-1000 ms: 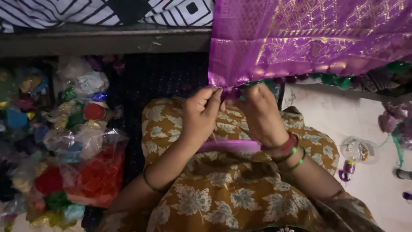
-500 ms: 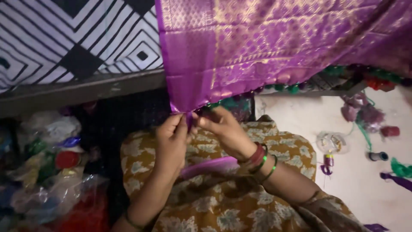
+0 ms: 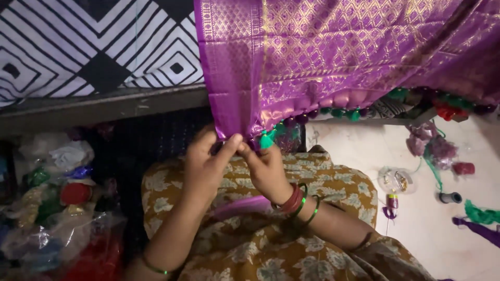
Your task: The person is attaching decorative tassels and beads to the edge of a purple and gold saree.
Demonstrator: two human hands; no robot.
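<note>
A purple cloth with gold woven pattern (image 3: 333,57) hangs down from above, its lower hem lined with dark and green bead tassels (image 3: 338,111). My left hand (image 3: 205,164) and my right hand (image 3: 268,169) meet at the hem's lower left corner, fingers pinched on the cloth edge beside a small green tassel (image 3: 266,140). Bangles circle my right wrist. A purple strip (image 3: 242,206) lies across my lap on mustard floral fabric (image 3: 323,182).
Clear bags of coloured materials (image 3: 57,208) are heaped at the left. A black-and-white patterned mattress (image 3: 94,47) lies behind on a dark ledge. On the white floor (image 3: 416,229) at right are thread spools, a small clear bag (image 3: 396,179), and green and purple scraps.
The view has swung so the cloth's corner and my hands sit further left and lower. Both hands stay pinched on the hem corner, now closer together.
</note>
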